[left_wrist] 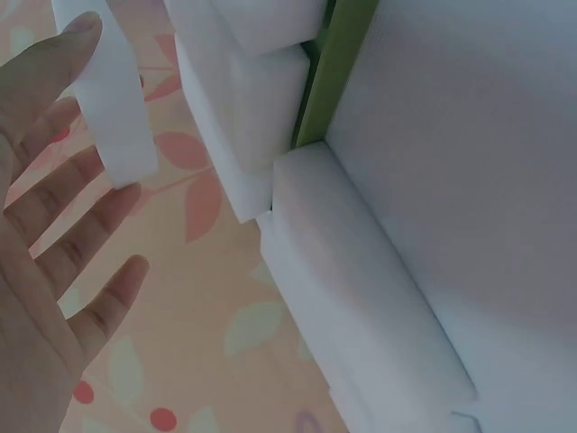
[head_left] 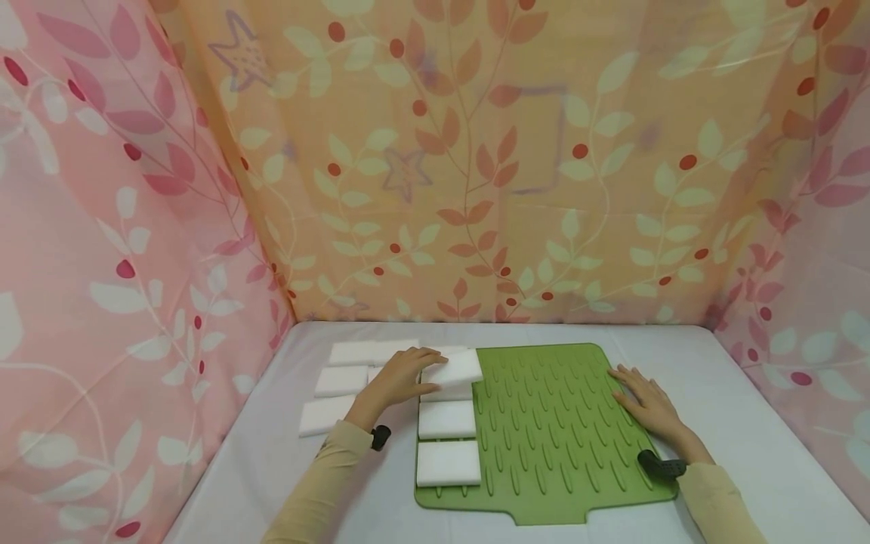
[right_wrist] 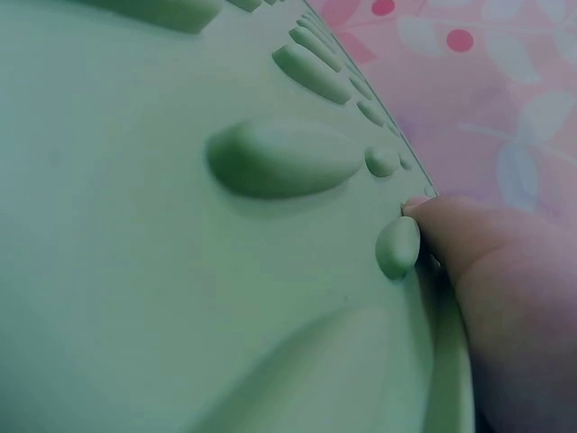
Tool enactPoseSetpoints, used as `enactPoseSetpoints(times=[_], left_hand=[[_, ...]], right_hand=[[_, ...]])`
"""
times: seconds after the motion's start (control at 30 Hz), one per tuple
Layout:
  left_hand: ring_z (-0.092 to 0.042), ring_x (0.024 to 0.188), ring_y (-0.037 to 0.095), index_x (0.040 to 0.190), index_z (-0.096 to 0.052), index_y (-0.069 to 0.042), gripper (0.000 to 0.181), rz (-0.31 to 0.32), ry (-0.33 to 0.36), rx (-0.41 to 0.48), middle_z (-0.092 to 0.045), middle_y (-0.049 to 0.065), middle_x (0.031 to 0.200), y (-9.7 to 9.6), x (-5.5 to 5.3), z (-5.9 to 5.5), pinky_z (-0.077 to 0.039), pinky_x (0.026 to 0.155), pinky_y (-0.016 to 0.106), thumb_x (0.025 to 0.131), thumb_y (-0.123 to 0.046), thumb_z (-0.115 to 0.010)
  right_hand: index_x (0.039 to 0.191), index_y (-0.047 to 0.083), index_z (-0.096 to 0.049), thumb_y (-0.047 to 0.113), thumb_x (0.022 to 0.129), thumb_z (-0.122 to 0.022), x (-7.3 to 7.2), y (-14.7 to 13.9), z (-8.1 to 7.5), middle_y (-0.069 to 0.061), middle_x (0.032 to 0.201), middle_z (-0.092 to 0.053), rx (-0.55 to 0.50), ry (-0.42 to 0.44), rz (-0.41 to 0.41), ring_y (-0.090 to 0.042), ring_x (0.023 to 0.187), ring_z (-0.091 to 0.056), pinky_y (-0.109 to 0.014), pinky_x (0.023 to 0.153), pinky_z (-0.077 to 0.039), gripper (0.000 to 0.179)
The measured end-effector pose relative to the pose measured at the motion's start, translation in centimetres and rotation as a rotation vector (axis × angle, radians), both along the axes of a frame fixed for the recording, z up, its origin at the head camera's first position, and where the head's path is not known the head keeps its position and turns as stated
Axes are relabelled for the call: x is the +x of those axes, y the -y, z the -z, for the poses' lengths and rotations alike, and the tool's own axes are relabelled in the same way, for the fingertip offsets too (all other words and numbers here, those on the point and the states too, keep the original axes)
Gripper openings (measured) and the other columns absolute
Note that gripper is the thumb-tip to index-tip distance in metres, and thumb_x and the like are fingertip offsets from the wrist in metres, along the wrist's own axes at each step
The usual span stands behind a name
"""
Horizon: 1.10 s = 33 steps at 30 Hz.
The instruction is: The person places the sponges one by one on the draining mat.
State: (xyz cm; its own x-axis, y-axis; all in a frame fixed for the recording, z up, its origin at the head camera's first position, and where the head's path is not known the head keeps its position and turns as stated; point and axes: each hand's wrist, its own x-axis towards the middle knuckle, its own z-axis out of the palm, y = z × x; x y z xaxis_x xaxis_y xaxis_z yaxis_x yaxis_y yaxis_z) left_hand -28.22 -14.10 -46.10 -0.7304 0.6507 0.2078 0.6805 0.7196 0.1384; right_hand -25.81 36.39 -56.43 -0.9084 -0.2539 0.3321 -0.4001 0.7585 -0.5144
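Holding: I'm gripping a white sponge block (head_left: 454, 368) in my left hand (head_left: 401, 375), fingers lying over the top and the thumb at its side, so it's pinched rather than just touched.
Block position: it's sitting tilted, resting partly on another white block (head_left: 447, 393) just under my fingertips, right at the left edge of the green mat (head_left: 557, 431).
Left wrist view: my fingers (left_wrist: 63, 225) are looking fairly straight and spread here, with the held block (left_wrist: 108, 99) lying against the fingertips.
Right hand: my right hand (head_left: 649, 400) is lying flat on the right side of the mat, fingers straight and relaxed, holding nothing.
Right wrist view: one fingertip (right_wrist: 469, 244) is pressing right beside a raised bump near the mat's rim.
Below my left fingers: two more blocks are lying in a column on the mat, one (head_left: 446, 419) just behind the stacked pair and one (head_left: 448, 462) nearer to me.
Left of my left hand: loose white blocks (head_left: 340, 380) are lying on the white table (head_left: 748, 423), some touching each other, a few hidden under my hand.
Around: floral curtains (head_left: 136, 227) are hanging well beyond my fingers on three sides.
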Motion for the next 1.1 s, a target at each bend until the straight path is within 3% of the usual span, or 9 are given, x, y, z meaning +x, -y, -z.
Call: enactPoseSetpoints(times=[0.27,0.77,1.1], left_hand=[[-0.046,0.123,0.020,0.131,-0.052,-0.022,0.053,0.004,0.038,0.018,-0.051,-0.001,0.133,-1.2,-0.8,0.1,-0.039,0.097,0.044,0.085,-0.045,-0.063],[-0.049,0.119,0.020,0.129,-0.053,-0.019,0.053,0.054,0.021,0.059,-0.054,0.001,0.129,-4.1,-2.8,0.8,-0.041,0.097,0.040,0.083,-0.040,-0.068],[-0.048,0.120,0.018,0.128,-0.054,-0.021,0.051,0.032,0.058,0.038,-0.054,-0.002,0.129,-6.0,-3.7,0.9,-0.040,0.099,0.039,0.083,-0.042,-0.066]], right_hand=[[0.138,0.006,-0.041,0.024,0.094,-0.052,0.0,0.0,0.1,-0.029,0.143,-0.030,-0.002,0.008,0.001,-0.052,0.132,-0.019,-0.064,0.105,-0.003,0.049],[0.138,0.005,-0.041,0.023,0.094,-0.053,0.1,0.2,0.0,-0.030,0.142,-0.031,-0.004,0.005,-0.001,-0.053,0.131,-0.020,-0.066,0.103,-0.005,0.049],[0.138,0.005,-0.041,0.024,0.094,-0.053,0.0,0.1,0.0,-0.030,0.142,-0.031,0.000,0.001,0.005,-0.053,0.131,-0.020,-0.066,0.104,-0.004,0.049]])
